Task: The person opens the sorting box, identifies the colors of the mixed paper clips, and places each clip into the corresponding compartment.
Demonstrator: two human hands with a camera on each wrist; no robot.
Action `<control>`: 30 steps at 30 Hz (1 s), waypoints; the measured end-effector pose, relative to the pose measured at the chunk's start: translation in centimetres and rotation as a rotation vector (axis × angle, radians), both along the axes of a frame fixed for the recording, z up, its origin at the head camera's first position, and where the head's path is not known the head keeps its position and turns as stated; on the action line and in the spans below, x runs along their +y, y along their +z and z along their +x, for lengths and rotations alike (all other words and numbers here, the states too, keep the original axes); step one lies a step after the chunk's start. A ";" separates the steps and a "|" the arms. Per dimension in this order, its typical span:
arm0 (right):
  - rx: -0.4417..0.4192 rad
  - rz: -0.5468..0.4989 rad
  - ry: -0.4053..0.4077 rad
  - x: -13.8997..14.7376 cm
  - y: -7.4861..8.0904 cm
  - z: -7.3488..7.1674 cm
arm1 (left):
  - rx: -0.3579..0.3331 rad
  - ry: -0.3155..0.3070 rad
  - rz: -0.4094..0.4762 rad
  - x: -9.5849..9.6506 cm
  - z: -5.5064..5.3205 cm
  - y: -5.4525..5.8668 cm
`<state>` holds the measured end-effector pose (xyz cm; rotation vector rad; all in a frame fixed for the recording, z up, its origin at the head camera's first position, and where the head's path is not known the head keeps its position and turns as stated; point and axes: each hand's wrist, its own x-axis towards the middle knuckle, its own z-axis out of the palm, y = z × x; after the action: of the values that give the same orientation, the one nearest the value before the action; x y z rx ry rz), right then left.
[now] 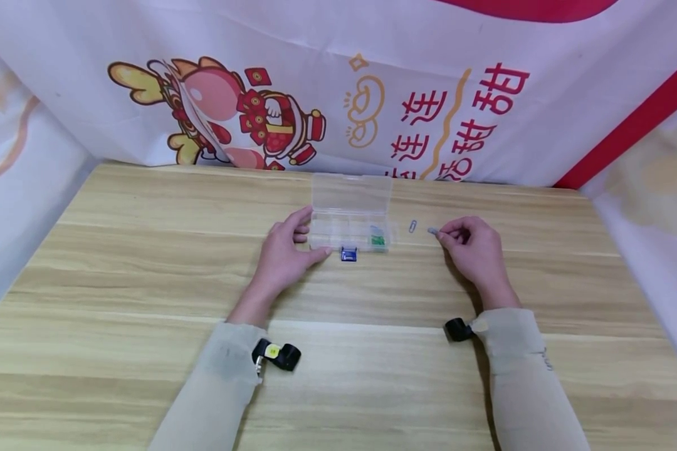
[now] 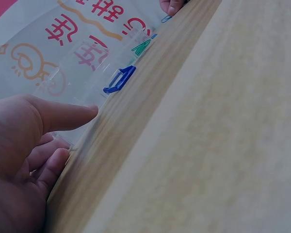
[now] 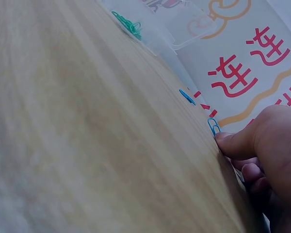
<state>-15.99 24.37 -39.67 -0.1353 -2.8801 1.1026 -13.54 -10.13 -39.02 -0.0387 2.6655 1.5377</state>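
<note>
A clear plastic compartment box (image 1: 338,233) stands on the table with its lid (image 1: 351,193) raised at the back. Green paper clips (image 1: 377,240) lie in its front right compartment. On the front edge hangs a blue latch (image 2: 120,80), swung outward. My left hand (image 1: 284,250) holds the left end of the box, thumb at the front edge and fingers along the side. Between thumb and forefinger my right hand (image 1: 474,247) pinches a blue paper clip (image 3: 213,125) at the tabletop, right of the box. A second blue paper clip (image 1: 412,226) lies loose between box and right hand.
The wood-grain table (image 1: 372,376) ends at a white printed cloth (image 1: 327,37) hanging close behind the box. Each sleeve carries a black wrist camera, one on the left (image 1: 279,354) and one on the right (image 1: 457,329).
</note>
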 end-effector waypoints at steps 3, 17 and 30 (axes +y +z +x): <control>0.002 -0.005 0.010 0.0 0.0 0.0 | 0.002 0.001 -0.001 0.0 0.0 0.0; -0.010 -0.209 -0.024 -0.6 0.5 0.0 | -0.007 0.011 -0.003 0.0 0.1 -0.1; -0.069 -0.423 -0.056 -2.1 1.9 0.1 | -0.018 0.017 -0.009 0.1 0.1 0.0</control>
<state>-15.92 22.32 -37.74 -0.2725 -2.6327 1.7089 -13.46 -10.06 -39.03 -0.0756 2.6649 1.5232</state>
